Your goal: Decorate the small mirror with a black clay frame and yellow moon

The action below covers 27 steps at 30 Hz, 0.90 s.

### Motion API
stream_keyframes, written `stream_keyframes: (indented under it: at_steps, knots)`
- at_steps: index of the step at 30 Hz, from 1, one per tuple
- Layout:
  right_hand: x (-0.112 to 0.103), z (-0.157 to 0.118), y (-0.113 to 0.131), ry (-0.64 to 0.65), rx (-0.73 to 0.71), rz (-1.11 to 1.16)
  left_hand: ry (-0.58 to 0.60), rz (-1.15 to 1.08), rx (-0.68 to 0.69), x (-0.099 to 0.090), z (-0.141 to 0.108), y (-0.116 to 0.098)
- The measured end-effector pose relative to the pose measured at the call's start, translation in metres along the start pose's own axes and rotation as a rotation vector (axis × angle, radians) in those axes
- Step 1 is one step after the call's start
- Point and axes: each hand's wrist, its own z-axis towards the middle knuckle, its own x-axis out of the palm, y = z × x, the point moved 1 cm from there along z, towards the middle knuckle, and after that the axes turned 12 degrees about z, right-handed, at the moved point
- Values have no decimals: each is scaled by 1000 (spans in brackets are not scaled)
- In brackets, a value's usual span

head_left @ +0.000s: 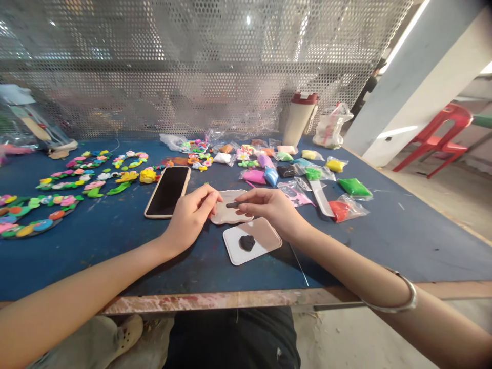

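Note:
My right hand pinches a small dark strip of clay between thumb and fingers, above a wavy-edged pale plate. My left hand is closed at the left edge of that plate, fingertips pressed together; whatever may be between them is too small to make out. Nearer to me, a white rectangular tray bears a black clay lump. A phone with a dark screen lies just left of my left hand.
Colourful clay flower pieces spread over the table's left side. Bagged clay, a white comb and a red clay bag lie to the right. A lidded cup stands at the back by a perforated metal screen.

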Motion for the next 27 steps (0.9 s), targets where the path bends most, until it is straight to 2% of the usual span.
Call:
stream_keyframes:
  at_steps: [6, 20, 24, 27]
  knots:
    - [0, 0, -2, 36, 32, -12, 2, -11, -6, 0, 1, -2]
    - [-1, 0, 0, -24, -44, 42, 3, -33, 10, 1, 2, 1]
    - [2, -1, -1, 43, -34, 72, 53, -28, 90, 5, 3, 4]
    - [4, -2, -1, 106, -24, 82, 70, 83, 209, 6, 2, 2]
